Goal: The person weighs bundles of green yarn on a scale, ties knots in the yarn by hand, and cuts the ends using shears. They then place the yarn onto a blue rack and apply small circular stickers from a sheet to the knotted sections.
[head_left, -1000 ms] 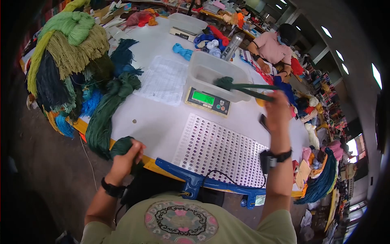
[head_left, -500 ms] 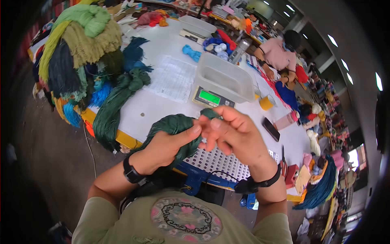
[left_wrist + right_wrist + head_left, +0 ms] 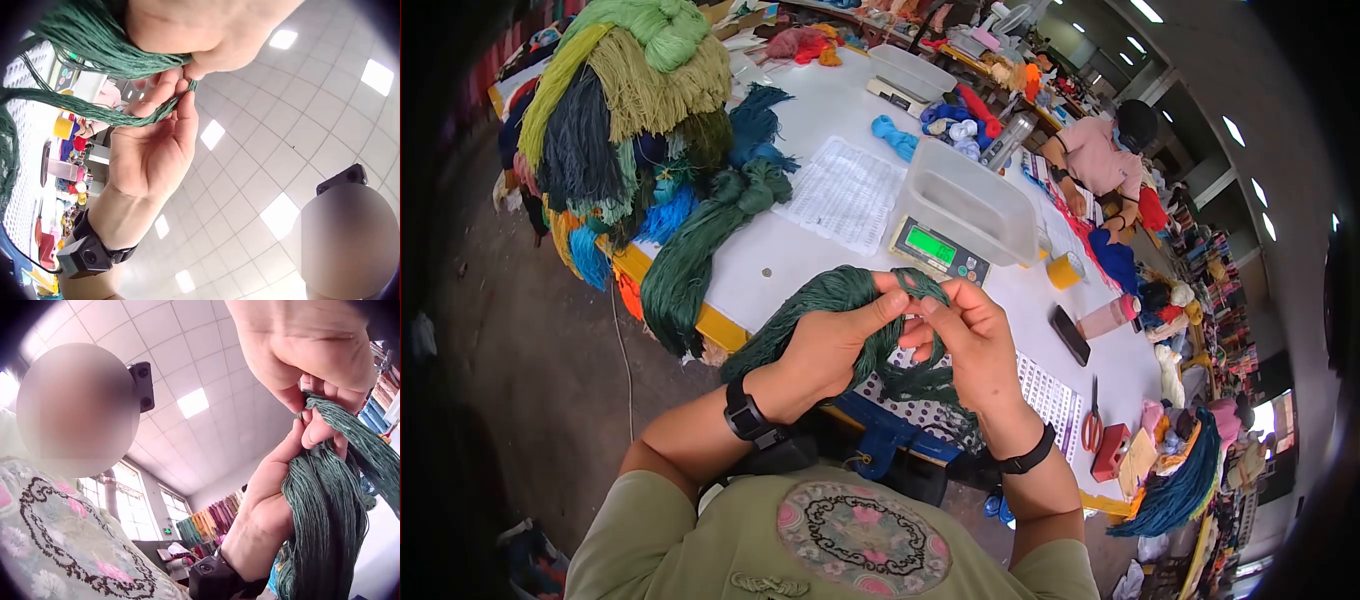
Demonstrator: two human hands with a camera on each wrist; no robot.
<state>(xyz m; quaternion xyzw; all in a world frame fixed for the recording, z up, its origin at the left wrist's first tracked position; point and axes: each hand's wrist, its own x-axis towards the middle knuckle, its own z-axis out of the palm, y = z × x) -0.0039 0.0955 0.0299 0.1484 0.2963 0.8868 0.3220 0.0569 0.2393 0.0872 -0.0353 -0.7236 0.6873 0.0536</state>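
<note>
A thick hank of dark green yarn (image 3: 830, 290) drapes over my left hand (image 3: 820, 350), which grips it with the thumb on top. Close beside it, my right hand (image 3: 980, 355) pinches a thinner bundle of dark green yarn (image 3: 69, 106) between thumb and fingers. The fingertips of both hands meet at the top of the yarn, as the right wrist view shows. From there the thinner bundle loops down, its loose strands hanging over the perforated white plate (image 3: 1040, 390). Beyond the hands stands a digital scale (image 3: 940, 250) bearing a clear plastic box (image 3: 970, 200).
Left on the table edge, a green hank (image 3: 700, 250) hangs beside a pile of coloured yarn (image 3: 630, 100). A printed sheet (image 3: 845, 195) lies near the scale. At right are a phone (image 3: 1069, 334), a pink bottle (image 3: 1108, 316), scissors (image 3: 1092, 425) and a seated person (image 3: 1100, 165).
My right hand has brought the thinner green bundle from over the plastic box to my left hand. My left hand has risen from the table edge with its hank, and both hands now meet.
</note>
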